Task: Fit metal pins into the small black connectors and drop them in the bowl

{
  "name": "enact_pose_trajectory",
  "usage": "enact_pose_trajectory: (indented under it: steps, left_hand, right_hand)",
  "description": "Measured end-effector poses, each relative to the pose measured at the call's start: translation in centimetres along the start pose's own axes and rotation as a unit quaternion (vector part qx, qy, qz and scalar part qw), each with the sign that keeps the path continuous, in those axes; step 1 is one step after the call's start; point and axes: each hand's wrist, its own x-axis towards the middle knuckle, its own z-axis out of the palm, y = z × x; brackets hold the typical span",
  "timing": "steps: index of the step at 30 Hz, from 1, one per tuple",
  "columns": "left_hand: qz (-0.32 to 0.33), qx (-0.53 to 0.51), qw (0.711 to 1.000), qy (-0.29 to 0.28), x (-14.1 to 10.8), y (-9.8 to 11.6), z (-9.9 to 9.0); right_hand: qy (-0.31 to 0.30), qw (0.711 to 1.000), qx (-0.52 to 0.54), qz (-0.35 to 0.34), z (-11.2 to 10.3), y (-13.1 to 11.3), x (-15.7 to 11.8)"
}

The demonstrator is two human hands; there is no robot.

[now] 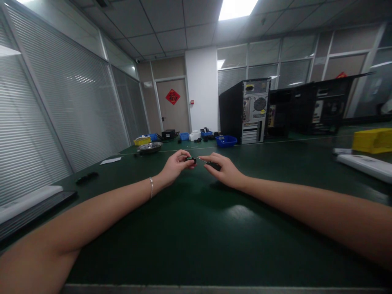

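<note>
Over the middle of the green table (171, 241), my left hand (177, 166) pinches a small dark round part (192, 159) with a bit of green on it. Its exact kind is too small to make out. My right hand (225, 169) is closed around the dark handle of a screwdriver (213, 165), index finger stretched along its thin metal shaft. The shaft points left at the small part, its tip close to it; whether they touch I cannot tell. A thin bracelet (151, 187) circles my left wrist.
Computer towers (245, 110) stand at the back right. A blue bin (226, 141), a metal dish (150, 147) and small parts line the far side. A yellow bin (372, 141) and a white device (367, 165) lie right; a keyboard-like dark object (39, 208) lies left.
</note>
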Motion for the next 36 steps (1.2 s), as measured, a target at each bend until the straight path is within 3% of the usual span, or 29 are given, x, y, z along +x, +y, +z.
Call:
enact_pose_trajectory:
  steps: [7, 18, 26, 36]
  left_hand:
    - [-0.034, -0.05, 0.998, -0.036, -0.3, -0.3, 0.4]
    - [-0.073, -0.05, 0.996, 0.001, -0.4, 0.9, 1.1]
    - [-0.024, 0.076, 0.996, -0.024, -0.4, 0.3, 0.3]
    - [0.031, 0.163, 0.985, -0.054, -0.4, 0.0, 0.1]
  right_hand:
    - [-0.052, 0.998, 0.033, -0.02, -0.1, -0.5, 0.0]
    - [-0.055, 0.998, 0.04, -0.007, 0.1, 0.0, 0.0]
    - [-0.048, 0.998, 0.027, 0.003, 0.0, -0.2, 0.1]
    - [-0.025, 0.999, 0.003, 0.021, 0.0, 0.1, 0.1]
